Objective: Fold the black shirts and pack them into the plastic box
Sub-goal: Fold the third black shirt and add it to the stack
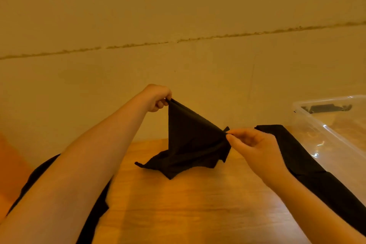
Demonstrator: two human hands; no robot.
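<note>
Both hands, left hand (157, 98) and right hand (250, 141), pinching black shirt (190, 144) edges above table (198, 204).

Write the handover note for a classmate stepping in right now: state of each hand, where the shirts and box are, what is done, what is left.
Left hand: raised, pinching one edge of the black shirt.
Right hand: lower, pinching another edge.
The shirt hangs between them, unfolded, its lower part bunched on the wooden table.
More black fabric lies on the table to the right, beside the plastic box.
Done: shirt picked up.
Left: fold it, pack it.
</note>
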